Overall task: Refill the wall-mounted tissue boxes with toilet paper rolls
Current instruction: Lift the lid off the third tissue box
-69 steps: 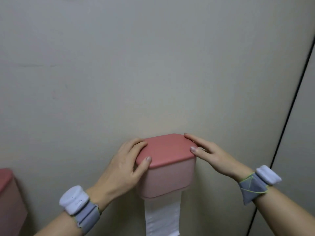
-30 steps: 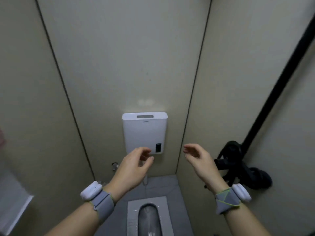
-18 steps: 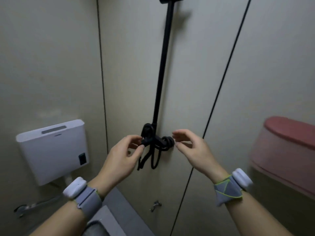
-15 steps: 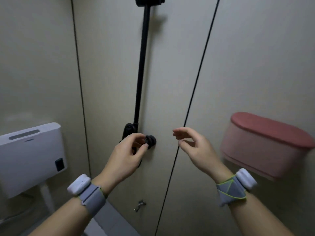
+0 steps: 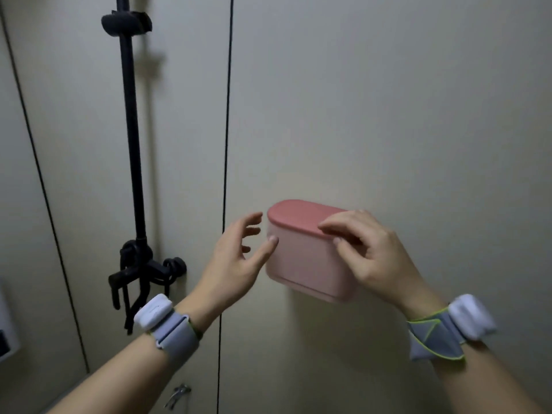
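We face a pale wall panel (image 5: pixel 388 115) with a pink tissue box (image 5: pixel 304 264) fixed to it, a little right of the middle of the view. Its darker pink lid (image 5: pixel 295 213) sits closed on top. Our left hand (image 5: pixel 236 264) is at the box's left end, fingers spread and relaxed, grasping nothing; the thumb tip lies at the box's left front corner, though the blur keeps us from saying whether it truly touches. Our right hand (image 5: pixel 370 252) is over the box's right end, fingers bent, their tips at the front edge of the lid; whether they grasp that edge or only rest on it we cannot tell. Both wrists carry grey bands with white pods (image 5: pixel 153 310). To the left of the box, past a thin dark seam between panels, a black pole (image 5: pixel 131 144) runs up the wall, with a black knotted strap and hook (image 5: pixel 143 267) at its lower end. A small metal fitting (image 5: pixel 177 394) shows low down near the seam.
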Tool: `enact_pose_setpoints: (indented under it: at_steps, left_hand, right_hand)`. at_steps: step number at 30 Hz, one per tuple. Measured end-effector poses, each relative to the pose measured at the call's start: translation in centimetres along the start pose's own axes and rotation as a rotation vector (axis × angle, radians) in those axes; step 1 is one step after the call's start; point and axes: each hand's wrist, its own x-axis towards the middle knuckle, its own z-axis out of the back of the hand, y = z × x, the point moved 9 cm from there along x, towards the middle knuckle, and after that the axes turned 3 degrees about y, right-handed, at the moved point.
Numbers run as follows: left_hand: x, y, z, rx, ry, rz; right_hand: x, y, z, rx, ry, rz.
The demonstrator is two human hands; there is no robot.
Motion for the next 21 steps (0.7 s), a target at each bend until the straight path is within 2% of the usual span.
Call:
enact_pose_setpoints:
  at_steps: [5,8,13,21]
  left_hand:
    - [3.3,1.4,-3.6,-0.096,-0.082,0.124]
    - [3.8,1.5,-4.8,-0.154,-0.061,0.149]
    - [3.8,1.4,-5.2,-0.208,-0.06,0.133]
    - [3.7,1.9,-5.3,-0.241,-0.112,0.139]
  right_hand:
    - [-1.1,-6.2,1.0,0.059,0.101,0.045]
    - [-1.1,-8.5,0.6,0.151,0.139,0.067]
    - [-0.8,-9.7,-0.5,0.192,0.156,0.136]
    - [-0.6,-9.5,-0.8,0.208,0.126,0.141]
